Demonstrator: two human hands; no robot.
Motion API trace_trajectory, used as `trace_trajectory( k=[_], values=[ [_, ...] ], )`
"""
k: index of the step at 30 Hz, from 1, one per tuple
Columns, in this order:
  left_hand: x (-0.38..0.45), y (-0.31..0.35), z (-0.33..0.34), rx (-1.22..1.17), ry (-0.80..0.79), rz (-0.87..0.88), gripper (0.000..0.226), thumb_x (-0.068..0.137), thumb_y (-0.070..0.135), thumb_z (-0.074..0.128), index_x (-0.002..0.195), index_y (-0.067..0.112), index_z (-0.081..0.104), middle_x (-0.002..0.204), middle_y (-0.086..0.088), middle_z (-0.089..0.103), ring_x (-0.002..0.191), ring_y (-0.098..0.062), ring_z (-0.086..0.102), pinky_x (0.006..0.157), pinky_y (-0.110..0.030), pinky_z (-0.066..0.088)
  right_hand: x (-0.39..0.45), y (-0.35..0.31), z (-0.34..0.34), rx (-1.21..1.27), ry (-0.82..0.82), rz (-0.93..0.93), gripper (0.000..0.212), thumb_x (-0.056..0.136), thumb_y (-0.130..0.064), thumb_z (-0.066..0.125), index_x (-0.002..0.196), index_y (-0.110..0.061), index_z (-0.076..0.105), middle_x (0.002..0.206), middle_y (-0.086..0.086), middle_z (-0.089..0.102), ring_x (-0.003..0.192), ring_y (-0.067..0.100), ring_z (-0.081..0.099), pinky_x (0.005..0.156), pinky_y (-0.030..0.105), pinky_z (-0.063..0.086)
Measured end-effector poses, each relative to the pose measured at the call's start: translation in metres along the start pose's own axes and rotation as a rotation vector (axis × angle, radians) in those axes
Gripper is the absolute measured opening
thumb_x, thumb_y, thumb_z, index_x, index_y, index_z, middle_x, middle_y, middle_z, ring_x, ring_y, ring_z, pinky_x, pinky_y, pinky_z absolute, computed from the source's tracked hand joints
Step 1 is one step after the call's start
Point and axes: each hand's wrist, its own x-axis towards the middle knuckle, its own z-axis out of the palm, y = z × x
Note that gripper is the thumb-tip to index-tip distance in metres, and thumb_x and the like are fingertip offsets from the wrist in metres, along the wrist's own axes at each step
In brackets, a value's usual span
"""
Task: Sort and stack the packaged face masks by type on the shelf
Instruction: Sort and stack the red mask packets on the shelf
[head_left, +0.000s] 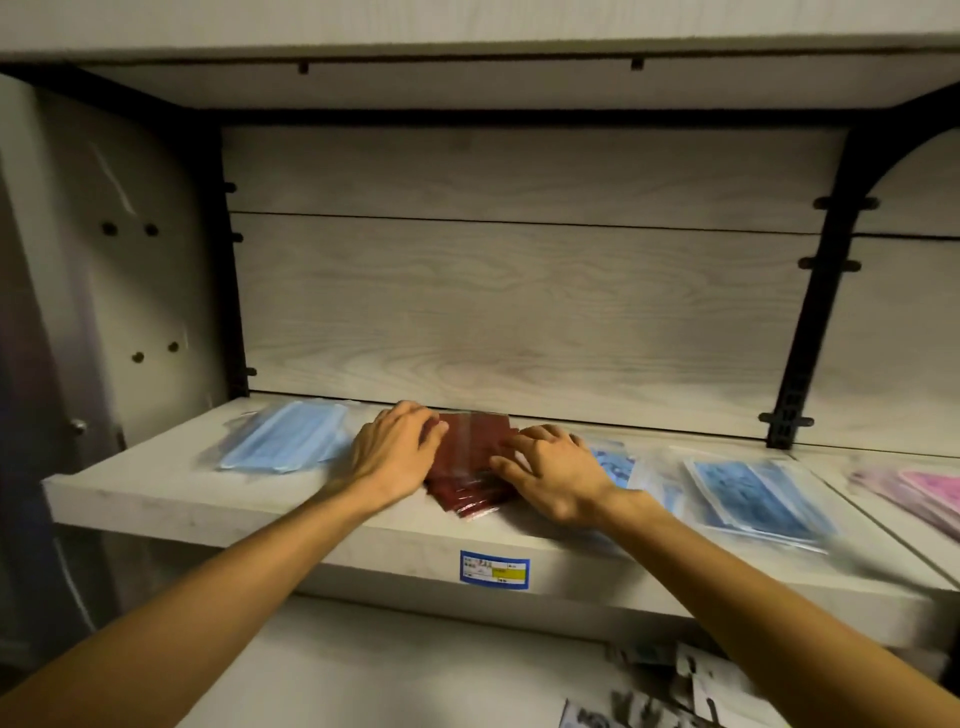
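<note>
A stack of dark red packaged masks (470, 457) lies in the middle of the pale wooden shelf (156, 488). My left hand (397, 449) presses on the stack's left side, fingers curled over its top. My right hand (553, 470) rests flat on its right side with fingers spread. Plain light blue masks (285, 436) lie in a pile to the left. A patterned blue pack (615, 462) peeks out behind my right hand, and a larger pile of patterned blue packs (753, 493) lies further right. Pink packs (919, 493) sit at the far right.
The shelf has a wood-grain back panel (519, 291) and black brackets (810, 332) at both sides. A blue and yellow price label (494, 570) is stuck on the shelf's front edge. Grey patterned packs (670, 691) lie on the lower shelf at the bottom right.
</note>
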Motion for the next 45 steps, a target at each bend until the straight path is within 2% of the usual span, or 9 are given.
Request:
trace_trajectory(
  k=[8,13,16,20,24,29,35,41,45],
  values=[
    [-0.031,0.074,0.000,0.134,-0.102,0.183,0.054,0.104,0.055,0.029,0.146,0.025,0.044,0.153,-0.002,0.043,0.137,-0.025,0.043,0.115,-0.042,0.032,-0.072,0.049,-0.038,-0.063,0.118,0.028,0.073,0.104,-0.053,0.032,0.161,-0.018,0.002,0.167,0.005,0.015,0.153,0.026,0.012,0.123,0.042,0.014],
    [-0.073,0.154,0.013,0.082,-0.122,0.239,0.064,0.102,0.057,0.034,0.155,0.020,0.033,0.162,-0.004,0.031,0.147,-0.023,0.032,0.118,-0.035,0.025,-0.160,0.097,-0.071,-0.143,0.216,0.000,0.075,0.104,-0.051,0.033,0.160,-0.016,-0.003,0.168,0.006,0.010,0.154,0.025,0.010,0.123,0.039,0.015],
    [-0.109,0.213,0.024,0.009,-0.068,0.318,0.055,0.101,0.054,0.042,0.147,0.023,0.044,0.148,0.001,0.051,0.135,-0.023,0.048,0.108,-0.034,0.039,-0.229,0.131,-0.091,-0.104,0.248,-0.037,0.078,0.103,-0.051,0.038,0.160,-0.022,-0.005,0.166,0.006,0.017,0.149,0.025,0.024,0.120,0.039,0.023],
    [-0.161,0.298,0.038,-0.134,-0.049,0.258,0.036,0.097,0.048,0.050,0.128,0.032,0.057,0.094,0.008,0.072,0.094,-0.023,0.068,0.076,-0.035,0.052,-0.338,0.186,-0.112,-0.001,0.195,0.013,0.085,0.100,-0.043,0.050,0.155,-0.043,-0.015,0.161,0.004,0.031,0.126,0.022,0.054,0.105,0.041,0.048],
    [-0.199,0.378,0.055,-0.183,-0.026,0.405,0.031,0.095,0.042,0.056,0.124,0.030,0.061,0.082,0.010,0.067,0.081,-0.019,0.066,0.073,-0.035,0.055,-0.423,0.248,-0.129,-0.067,0.189,0.182,0.082,0.100,-0.044,0.051,0.158,-0.035,-0.008,0.155,0.004,0.041,0.122,0.022,0.057,0.101,0.040,0.050],
    [-0.218,0.477,0.084,-0.092,-0.111,0.660,0.041,0.096,0.047,0.052,0.131,0.027,0.057,0.123,0.007,0.066,0.110,-0.017,0.062,0.092,-0.034,0.051,-0.492,0.315,-0.151,-0.051,0.254,0.413,0.085,0.098,-0.043,0.056,0.160,-0.020,0.004,0.158,0.009,0.035,0.135,0.026,0.043,0.108,0.039,0.041],
    [-0.212,0.577,0.128,-0.029,-0.147,0.790,0.042,0.098,0.048,0.048,0.131,0.024,0.057,0.132,0.003,0.061,0.119,-0.019,0.056,0.098,-0.035,0.043,-0.536,0.387,-0.160,-0.179,0.218,0.556,0.084,0.099,-0.051,0.049,0.160,-0.013,0.006,0.164,0.008,0.022,0.153,0.029,0.012,0.122,0.042,0.020],
    [-0.176,0.660,0.182,-0.016,-0.223,0.773,0.044,0.099,0.050,0.044,0.131,0.023,0.056,0.136,0.000,0.056,0.124,-0.022,0.052,0.101,-0.037,0.041,-0.537,0.470,-0.181,-0.213,0.301,0.559,0.073,0.098,-0.051,0.051,0.157,-0.018,0.022,0.159,0.006,0.034,0.146,0.026,0.028,0.119,0.041,0.029],
    [-0.141,0.709,0.208,-0.024,-0.254,0.738,0.047,0.098,0.052,0.043,0.133,0.024,0.055,0.139,0.000,0.054,0.124,-0.024,0.053,0.098,-0.037,0.042,-0.523,0.537,-0.213,-0.210,0.216,0.597,0.073,0.099,-0.046,0.054,0.157,-0.015,0.023,0.158,0.009,0.035,0.142,0.028,0.034,0.117,0.042,0.032]
  ],
)
